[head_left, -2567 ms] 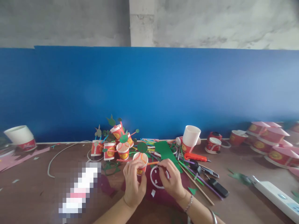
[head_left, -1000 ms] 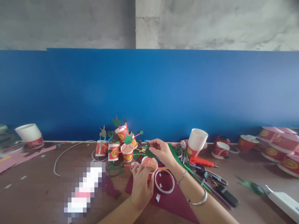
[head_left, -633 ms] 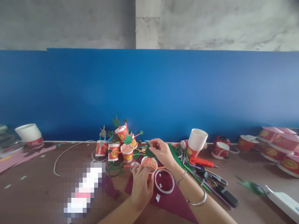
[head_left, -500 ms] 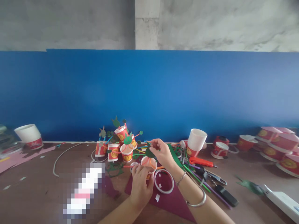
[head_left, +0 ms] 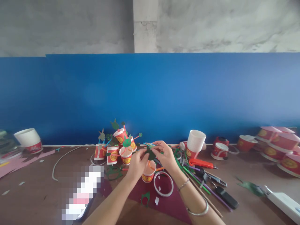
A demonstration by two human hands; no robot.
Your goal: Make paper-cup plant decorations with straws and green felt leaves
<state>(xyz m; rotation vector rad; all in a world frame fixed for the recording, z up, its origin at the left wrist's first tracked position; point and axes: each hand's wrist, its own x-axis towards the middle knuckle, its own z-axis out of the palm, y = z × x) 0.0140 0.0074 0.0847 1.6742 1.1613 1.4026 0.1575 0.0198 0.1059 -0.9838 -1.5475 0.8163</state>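
Note:
Above a small red-and-white paper cup (head_left: 147, 178), a dark green paper cutout (head_left: 151, 154) is pinched between the fingers of my left hand (head_left: 138, 163) and my right hand (head_left: 166, 157). Both hands are closed on it. Thin blue and pale straws show just behind the fingertips; I cannot tell whether they are held. The cup stands upright on purple paper (head_left: 132, 194), with orange straws at its rim. A white ring (head_left: 172, 187) lies right of it, and a green paper scrap (head_left: 145, 198) lies in front.
Decorated cups (head_left: 112, 155) with green cutouts cluster at left. A tall white cup (head_left: 196, 141), an orange utility knife (head_left: 202, 162), straws and a black key fob (head_left: 226, 196) lie right. A blurred phone (head_left: 85, 193) is at front left; pink-topped cups (head_left: 273, 151) stand far right.
My left hand has let go of the cup and moved up to the green cutout in my right hand. A green scrap now shows in front of the cup.

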